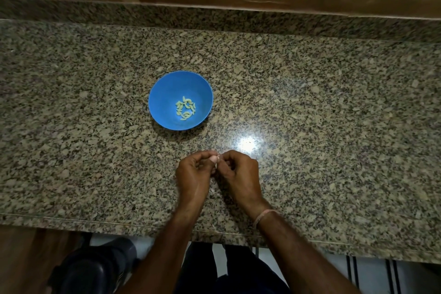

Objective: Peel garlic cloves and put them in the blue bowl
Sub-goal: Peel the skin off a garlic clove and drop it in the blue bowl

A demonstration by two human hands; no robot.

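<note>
We see the left hand [194, 172] and right hand [238, 169] drawn together, the fingertips of both pinching a small garlic clove [215, 159] between them, over the granite worktop [334, 102]. A pinkish band [263, 216] circles the right wrist. Beyond the hands, a little to their left and well apart, sits the blue bowl [167, 93], with peeled cloves [186, 108] at its bottom.

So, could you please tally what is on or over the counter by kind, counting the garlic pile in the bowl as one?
Blue bowl: 1
Pile of peeled garlic in it: 1
Garlic clove pinched between both hands: 1
Hands: 2 (left hand, right hand)
Total: 5
</note>
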